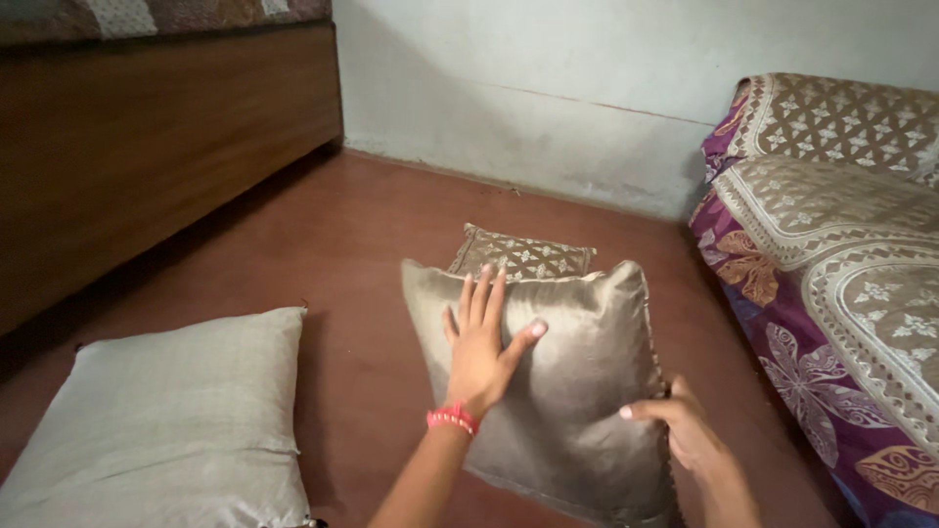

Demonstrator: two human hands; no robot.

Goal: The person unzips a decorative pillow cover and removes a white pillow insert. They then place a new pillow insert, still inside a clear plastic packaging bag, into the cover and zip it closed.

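Figure: surroundings of the hands. Left of the hands, a pale grey pillow (176, 420) lies flat on the red-brown floor (352, 235). Just beyond the hands, a small patterned cushion (523, 256) rests on the floor, its near edge hidden. Far left and beyond, a dark wooden bed frame (147, 137) stands under a patterned cover. To the right of the hands, a sofa (831, 254) carries purple floral fabric overlaid with beige lace throws. Beyond everything rises a plain pale wall (548, 88), scuffed along its base.

Reddish-brown floor (342, 244), grey pillow (176, 420), satin cushion (577, 391), patterned cushion (523, 256) lying on it
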